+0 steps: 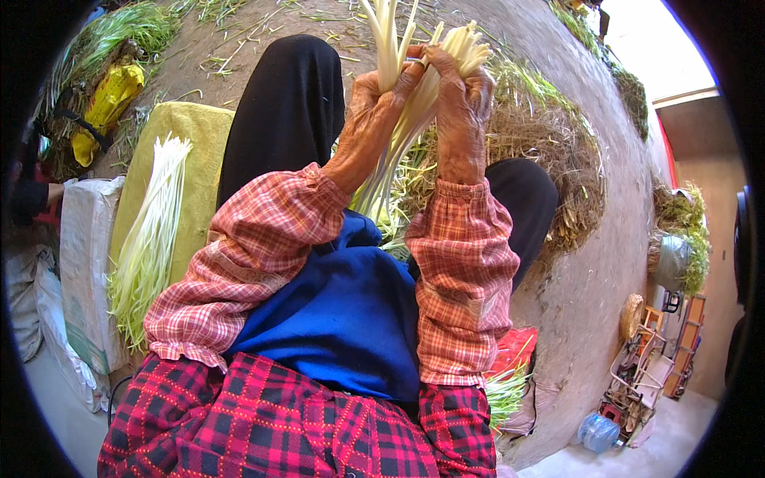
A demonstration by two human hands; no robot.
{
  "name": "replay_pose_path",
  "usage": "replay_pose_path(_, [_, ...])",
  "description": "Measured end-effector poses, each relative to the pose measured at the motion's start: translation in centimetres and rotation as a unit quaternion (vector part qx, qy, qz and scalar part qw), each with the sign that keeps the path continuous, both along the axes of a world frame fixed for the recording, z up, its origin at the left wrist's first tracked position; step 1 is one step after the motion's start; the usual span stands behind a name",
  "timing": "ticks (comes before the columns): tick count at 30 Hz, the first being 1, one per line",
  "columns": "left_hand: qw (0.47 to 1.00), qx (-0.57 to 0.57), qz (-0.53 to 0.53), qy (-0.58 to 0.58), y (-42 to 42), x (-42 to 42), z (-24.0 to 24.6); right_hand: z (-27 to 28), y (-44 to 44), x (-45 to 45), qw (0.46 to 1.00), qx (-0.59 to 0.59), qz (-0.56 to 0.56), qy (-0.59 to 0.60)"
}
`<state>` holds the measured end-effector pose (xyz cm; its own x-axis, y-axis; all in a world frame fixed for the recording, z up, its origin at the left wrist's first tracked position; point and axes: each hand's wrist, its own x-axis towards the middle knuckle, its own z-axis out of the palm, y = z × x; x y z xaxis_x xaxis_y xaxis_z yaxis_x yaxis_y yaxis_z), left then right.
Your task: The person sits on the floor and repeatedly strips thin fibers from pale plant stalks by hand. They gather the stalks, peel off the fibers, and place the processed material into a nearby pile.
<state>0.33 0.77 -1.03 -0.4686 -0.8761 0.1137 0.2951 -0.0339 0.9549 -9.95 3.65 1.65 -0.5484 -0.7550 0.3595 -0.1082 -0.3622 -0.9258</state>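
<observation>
My left hand (370,113) grips a small bunch of pale vegetable stalks (388,51) whose thick ends point up. Close beside it, my right hand (463,113) is closed around a fuller bunch of stalks (463,48), and its thumb and fingertips meet those of the left. The long leafy parts (397,146) hang down between my forearms towards my lap. To the left, a laid-out bundle of similar stalks (155,221), white at one end and yellow-green at the other, rests on a yellow-covered block (206,155).
Dry roots and trimmings (556,167) are heaped by my right knee. Left are a white wrapped block (89,263), a yellow bag (107,110), a green stalk pile (119,39) and another person's hand (55,194). A water jug (597,431) and stacked furniture (651,376) stand lower right.
</observation>
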Motion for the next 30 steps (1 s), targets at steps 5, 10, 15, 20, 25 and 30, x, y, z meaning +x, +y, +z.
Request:
replay_pose_path(5, [0.995,-0.047,0.006,0.092,-1.5,-0.8,-0.3,0.0,0.9,-1.5,0.995,-0.049,-0.08,0.027])
replay_pose_path(10, [0.993,-0.048,-0.024,0.107,-2.8,0.5,-0.4,1.4,1.7,-3.0,0.995,-0.039,-0.053,-0.074])
replay_pose_path(15, [0.983,0.034,-0.155,0.091,-1.6,0.2,0.8,1.5,1.7,-2.8,0.996,-0.049,0.042,-0.07])
replay_pose_path(20, [0.965,0.058,-0.241,0.088,-1.3,0.9,0.7,2.4,1.6,-1.7,0.991,0.022,0.081,-0.104])
replay_pose_path(25, [0.969,0.068,-0.232,0.05,-1.0,0.3,0.6,3.5,2.4,-1.5,0.991,0.073,0.087,-0.066])
replay_pose_path(30, [0.966,0.06,-0.249,0.024,-1.1,0.3,0.4,3.6,2.4,-1.7,0.994,0.097,0.058,-0.014])
